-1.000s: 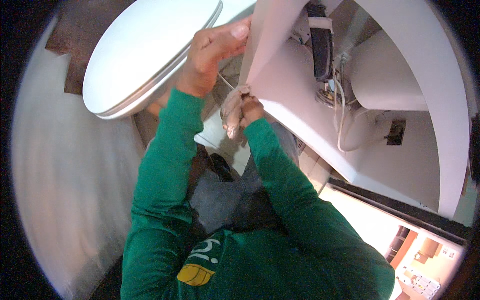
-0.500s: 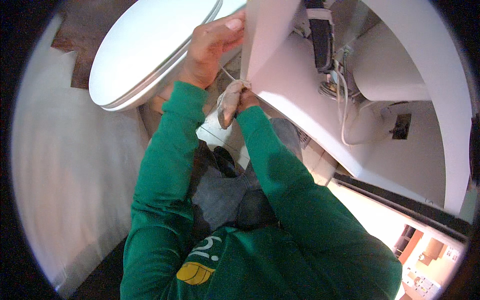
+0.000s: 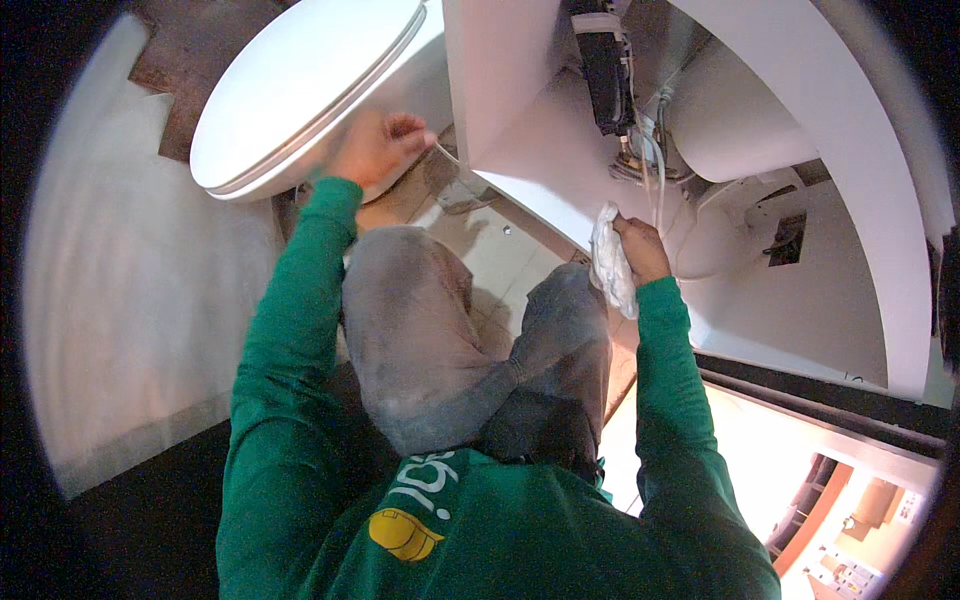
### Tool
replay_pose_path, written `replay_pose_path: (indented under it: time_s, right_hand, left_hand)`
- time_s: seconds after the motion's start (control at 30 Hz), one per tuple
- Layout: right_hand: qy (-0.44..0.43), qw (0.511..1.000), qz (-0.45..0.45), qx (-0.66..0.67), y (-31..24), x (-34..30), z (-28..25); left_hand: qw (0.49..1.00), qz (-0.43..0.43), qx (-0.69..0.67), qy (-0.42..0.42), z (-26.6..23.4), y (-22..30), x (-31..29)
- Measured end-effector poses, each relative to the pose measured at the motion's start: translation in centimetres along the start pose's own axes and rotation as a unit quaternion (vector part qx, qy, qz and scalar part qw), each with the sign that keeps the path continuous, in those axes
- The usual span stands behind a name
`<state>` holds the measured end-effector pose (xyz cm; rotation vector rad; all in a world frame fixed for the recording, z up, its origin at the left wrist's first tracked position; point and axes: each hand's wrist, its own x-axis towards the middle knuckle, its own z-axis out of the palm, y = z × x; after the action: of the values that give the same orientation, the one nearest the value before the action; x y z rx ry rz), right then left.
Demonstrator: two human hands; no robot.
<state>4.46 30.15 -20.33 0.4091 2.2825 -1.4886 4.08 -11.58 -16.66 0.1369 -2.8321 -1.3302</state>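
My left hand (image 3: 382, 150) is beside the white toilet (image 3: 300, 80) with its lid down, fingers curled in and fingertips close together. A thin white hose (image 3: 450, 155) runs from those fingertips toward the corner of the white panel (image 3: 500, 100). Whether the fingers grip the hose is hidden and slightly blurred. On the other side, my right hand (image 3: 643, 248) is closed on a crumpled white cloth (image 3: 612, 262), which hangs in front of the panel. My knees are bent between the two hands.
Behind the panel's opening are a dark wrapped pipe (image 3: 605, 80), white hoses (image 3: 662, 150) and a rounded white ceramic body (image 3: 735, 110). Floor tiles (image 3: 495, 250) show past my knees. A lit wooden shelf (image 3: 830, 510) stands at the lower right.
My right hand, with the cloth, has moved right, away from the left hand. My left hand has come down off the panel edge toward the hose. The view has shifted slightly.
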Motion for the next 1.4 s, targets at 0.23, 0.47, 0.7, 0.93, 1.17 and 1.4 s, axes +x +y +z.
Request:
replay_pose_path:
  time_s: [0.23, 0.47, 0.7, 0.93, 1.17, 1.4]
  right_hand:
    - [0.098, 0.946, -0.156, -0.265, 5.5, 2.4, 3.8]
    - [0.128, 0.934, -0.145, -0.299, 6.1, 3.6, 4.0]
    - [0.159, 0.925, -0.155, -0.308, 6.8, 2.8, 4.9]
    - [0.145, 0.933, -0.135, -0.301, 6.4, 2.2, 4.7]
    - [0.160, 0.923, -0.160, -0.311, 6.7, 2.5, 4.9]
    - [0.147, 0.925, -0.172, -0.306, 7.5, 2.9, 4.7]
  left_hand:
    - [0.979, 0.080, 0.143, 0.123, 11.4, -5.9, 1.1]
    - [0.954, -0.002, -0.012, 0.298, 18.6, -5.9, -0.6]
    - [0.942, -0.050, 0.080, 0.322, 19.5, -3.6, 0.3]
    - [0.961, -0.064, 0.104, 0.250, 22.1, -8.6, -4.4]
    - [0.907, -0.379, 0.089, 0.161, 20.4, -15.8, -11.2]
    - [0.923, -0.285, 0.036, 0.257, 20.1, -13.4, -7.5]
